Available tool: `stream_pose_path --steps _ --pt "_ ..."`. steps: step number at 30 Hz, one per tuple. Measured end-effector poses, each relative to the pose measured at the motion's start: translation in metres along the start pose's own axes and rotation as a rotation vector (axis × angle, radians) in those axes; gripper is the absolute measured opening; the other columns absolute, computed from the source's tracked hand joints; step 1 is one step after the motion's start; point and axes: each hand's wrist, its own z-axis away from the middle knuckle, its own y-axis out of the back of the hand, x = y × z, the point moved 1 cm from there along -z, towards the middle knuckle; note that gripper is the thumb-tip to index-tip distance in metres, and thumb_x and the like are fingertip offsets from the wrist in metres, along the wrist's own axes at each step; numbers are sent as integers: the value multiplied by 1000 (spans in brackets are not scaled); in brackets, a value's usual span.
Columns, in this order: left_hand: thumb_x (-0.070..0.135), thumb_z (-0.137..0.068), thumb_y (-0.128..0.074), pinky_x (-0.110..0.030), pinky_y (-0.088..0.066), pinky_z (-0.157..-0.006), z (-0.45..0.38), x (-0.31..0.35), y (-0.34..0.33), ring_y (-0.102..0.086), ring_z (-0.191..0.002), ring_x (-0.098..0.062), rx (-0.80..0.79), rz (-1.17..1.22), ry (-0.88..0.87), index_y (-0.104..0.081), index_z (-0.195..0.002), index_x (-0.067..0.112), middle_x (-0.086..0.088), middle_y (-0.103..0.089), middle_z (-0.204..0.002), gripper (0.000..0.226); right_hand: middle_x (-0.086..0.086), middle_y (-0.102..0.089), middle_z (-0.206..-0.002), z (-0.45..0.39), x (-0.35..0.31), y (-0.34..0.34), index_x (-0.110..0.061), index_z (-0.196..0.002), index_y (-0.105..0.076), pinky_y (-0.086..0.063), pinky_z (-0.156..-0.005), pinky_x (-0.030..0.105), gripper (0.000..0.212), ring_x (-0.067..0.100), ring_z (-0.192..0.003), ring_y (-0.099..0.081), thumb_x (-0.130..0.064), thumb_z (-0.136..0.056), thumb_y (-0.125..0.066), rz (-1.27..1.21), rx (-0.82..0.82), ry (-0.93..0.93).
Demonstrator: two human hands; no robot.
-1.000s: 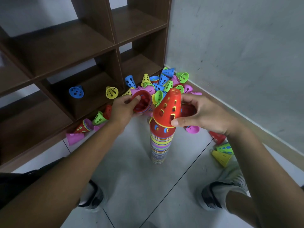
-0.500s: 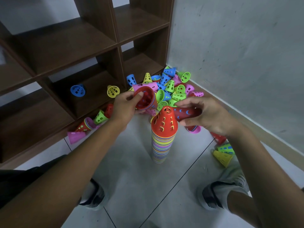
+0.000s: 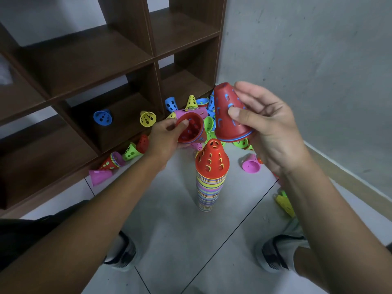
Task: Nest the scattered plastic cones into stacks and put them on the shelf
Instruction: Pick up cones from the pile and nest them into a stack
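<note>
A tall nested stack of coloured cones (image 3: 209, 187) stands on the floor tiles, topped by a red cone. My right hand (image 3: 267, 128) grips a small nest of cones, red outside with a blue rim (image 3: 227, 115), held upright above and just behind the stack. My left hand (image 3: 167, 136) holds another red cone (image 3: 192, 128) on its side, mouth facing me, left of the stack top. A heap of loose cones (image 3: 203, 107) lies in the corner behind. A blue cone (image 3: 102, 117) and a yellow cone (image 3: 147, 118) lie in the lowest compartment of the brown shelf (image 3: 84, 60).
More cones lie along the shelf foot: a pink one (image 3: 98, 177), a short nested stack (image 3: 112, 162) and a green one (image 3: 131, 149). A pink cone (image 3: 251, 164) and a yellow one (image 3: 285, 203) lie right of the stack. My shoes (image 3: 273, 255) flank it; a grey wall (image 3: 318, 71) closes the right.
My right hand has lifted a red and blue nest of cones from beside the stack up to above it. The red cone placed earlier stays on the stack. My left hand barely moved.
</note>
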Motion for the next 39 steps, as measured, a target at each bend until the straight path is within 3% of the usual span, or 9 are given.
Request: stream_pose_path --steps 6,12,15,17,24,28,32,34,39 --pt "16 -98 -64 -32 -60 -60 1 3 -2 -71 -76 -18 -37 54 1 -68 -88 3 -12 -67 -87 17 14 -71 -120 3 9 -5 -9 -117 -68 -52 -100 45 48 27 -112 -65 4 -71 -74 -58 0 -30" --pt "18 -97 -65 -57 -61 -73 3 6 -9 -70 -81 -27 -69 69 -24 -62 -96 -13 -31 -64 -90 31 19 -66 -127 3 13 -3 -8 -123 -65 -42 -109 56 60 32 -118 -60 1 -66 -83 19 -52 -30" --pt "17 -97 -65 -54 -62 -71 3 8 -11 -69 -75 -24 -61 85 -24 -63 -92 -11 -31 -63 -83 29 16 -66 -127 4 15 1 -8 -127 -62 -39 -112 55 66 29 -121 -59 -6 -64 -84 151 -112 -25" --pt "16 -97 -65 -49 -62 -70 3 10 -10 -70 -70 -17 -48 105 -15 -66 -90 -5 -14 -65 -73 22 6 -69 -124 5 16 4 -13 -126 -63 -41 -113 50 67 21 -121 -61 -6 -63 -85 292 -158 -11" --pt "16 -97 -64 -34 -62 -65 4 15 -7 -73 -73 -11 -18 125 -21 -69 -99 -6 -8 -69 -81 23 -6 -68 -123 5 14 12 -21 -131 -62 -48 -98 27 69 10 -116 -61 -4 -69 -87 601 -232 1" --pt "23 -97 -66 -31 -61 -66 5 27 -6 -75 -85 -12 -16 84 -60 -73 -92 16 -5 -74 -91 11 -2 -70 -116 5 14 22 -26 -132 -60 -53 -97 33 70 18 -112 -64 0 -71 -86 677 -288 -83" --pt "25 -98 -65 -33 -62 -69 7 42 -6 -75 -91 -19 -23 82 -117 -73 -94 18 -8 -75 -97 11 4 -68 -120 6 16 29 -29 -134 -58 -55 -96 37 71 19 -114 -63 -9 -72 -87 702 -341 -170" --pt "22 -97 -65 -30 -60 -67 9 50 -8 -74 -91 -21 -22 114 -155 -73 -96 13 -9 -75 -95 12 4 -67 -122 6 14 27 -25 -134 -58 -55 -95 35 64 19 -115 -63 -21 -75 -84 643 -306 -179" --pt "19 -96 -66 -35 -61 -73 15 64 -13 -74 -92 -23 -12 150 -280 -74 -96 8 -17 -74 -97 12 3 -70 -119 1 11 11 -23 -126 -61 -53 -97 36 46 19 -110 -67 -52 -91 -58 563 -23 -139"
